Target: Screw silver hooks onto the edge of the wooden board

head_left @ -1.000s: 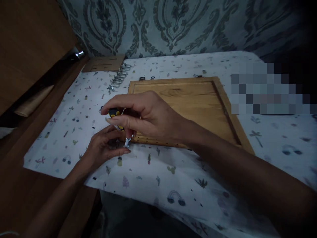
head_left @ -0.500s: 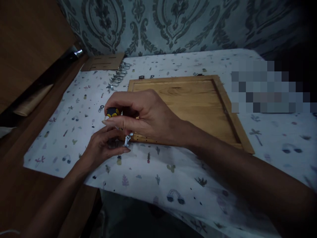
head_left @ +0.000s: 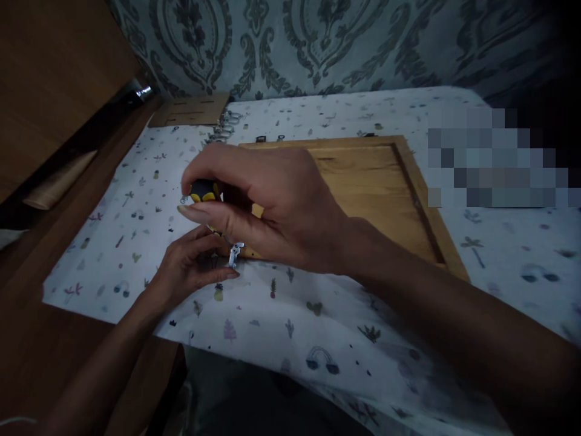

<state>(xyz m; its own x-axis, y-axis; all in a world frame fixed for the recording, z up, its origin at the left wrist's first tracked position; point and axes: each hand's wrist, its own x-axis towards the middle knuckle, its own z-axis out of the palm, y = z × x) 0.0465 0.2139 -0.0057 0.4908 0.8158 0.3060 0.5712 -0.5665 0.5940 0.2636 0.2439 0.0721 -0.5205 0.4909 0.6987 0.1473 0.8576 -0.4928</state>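
Observation:
My right hand (head_left: 272, 206) is closed round the black-and-yellow handle of a screwdriver (head_left: 204, 190), fingers on top and thumb along the near side. The tool points down toward the near left corner of a framed wooden door panel (head_left: 363, 188); its tip is hidden. Below it, a shiny metal hinge (head_left: 235, 255) sits at the panel's near edge. My left hand (head_left: 193, 257) pinches about the hinge, with the thumb on the near side and the curled fingers on the panel side. The exact finger contact is partly covered.
More metal hinges (head_left: 229, 124) lie in a row behind the panel's left side, next to a flat piece of cardboard (head_left: 188, 112). A patterned white cloth (head_left: 254, 321) covers the table. Wooden furniture (head_left: 59, 72) stands at left, a patterned wall (head_left: 318, 36) behind.
My right hand has risen slightly with the screwdriver and turned a little, so it looks larger and covers more of the panel. My left hand and the hinge are nearly still.

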